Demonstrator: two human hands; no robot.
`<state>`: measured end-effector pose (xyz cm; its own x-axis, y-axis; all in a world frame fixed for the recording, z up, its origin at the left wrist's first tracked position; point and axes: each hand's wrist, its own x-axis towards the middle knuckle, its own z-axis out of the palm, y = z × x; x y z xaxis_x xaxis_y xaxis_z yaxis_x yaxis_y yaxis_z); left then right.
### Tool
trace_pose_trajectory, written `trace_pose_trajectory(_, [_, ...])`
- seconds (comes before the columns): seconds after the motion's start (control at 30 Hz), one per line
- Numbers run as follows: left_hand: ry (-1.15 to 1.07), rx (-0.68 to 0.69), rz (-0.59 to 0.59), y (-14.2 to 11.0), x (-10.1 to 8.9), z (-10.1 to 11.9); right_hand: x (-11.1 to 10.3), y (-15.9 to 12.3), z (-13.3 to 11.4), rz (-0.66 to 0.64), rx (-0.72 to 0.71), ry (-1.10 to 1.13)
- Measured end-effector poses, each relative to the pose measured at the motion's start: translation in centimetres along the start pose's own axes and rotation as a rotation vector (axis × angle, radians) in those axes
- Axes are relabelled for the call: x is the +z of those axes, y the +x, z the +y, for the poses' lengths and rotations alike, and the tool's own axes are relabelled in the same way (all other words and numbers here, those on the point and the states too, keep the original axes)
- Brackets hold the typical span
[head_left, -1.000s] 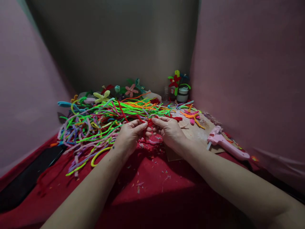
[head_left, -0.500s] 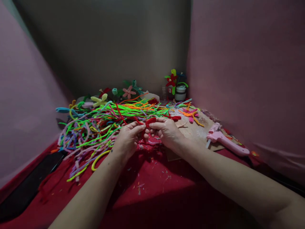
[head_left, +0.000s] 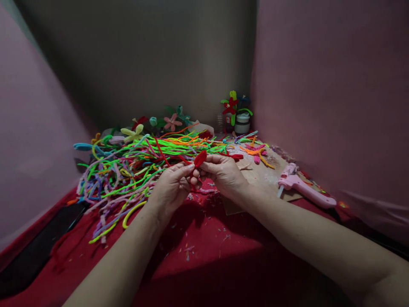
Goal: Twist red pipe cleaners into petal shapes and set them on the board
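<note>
A red pipe cleaner, bent into a petal-like loop, stands up between my fingertips. My left hand pinches it at the lower left, and a loose red end sticks out past the thumb. From the other side, my right hand grips it between thumb and forefinger near the loop's base. The lower part of the red piece is partly hidden by the fingers. Just beyond my right hand lies another red petal shape. A big heap of coloured pipe cleaners spreads behind and left of my left hand.
On the right, a pink glue gun lies at the edge of a cardboard sheet. An orange and pink piece rests on the cardboard. Finished flowers and a lidded cup stand at the back. A black flat object lies left.
The red loop has come up from between the fingers and now stands tilted upright above them. Both hands stay close together; the view has shifted slightly.
</note>
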<state>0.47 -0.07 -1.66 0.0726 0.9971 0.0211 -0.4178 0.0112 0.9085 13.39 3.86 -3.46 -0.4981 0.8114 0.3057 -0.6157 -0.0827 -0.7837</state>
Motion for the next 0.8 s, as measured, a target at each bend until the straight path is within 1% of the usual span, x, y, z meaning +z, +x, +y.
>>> trace_pose_trajectory(0.23, [0.025,-0.006,0.001,-0.28,0.0,0.06,0.27,-0.15,0.0,0.05,-0.068,-0.047])
trace_pose_trajectory(0.47, [0.042,-0.009,-0.006,-0.48,0.2,0.24,0.04,-0.07,0.4,0.036,-0.072,-0.077])
trace_pose_trajectory(0.8, [0.009,-0.008,-0.017,-0.74,0.38,0.07,0.05,-0.22,0.51,0.017,-0.099,-0.162])
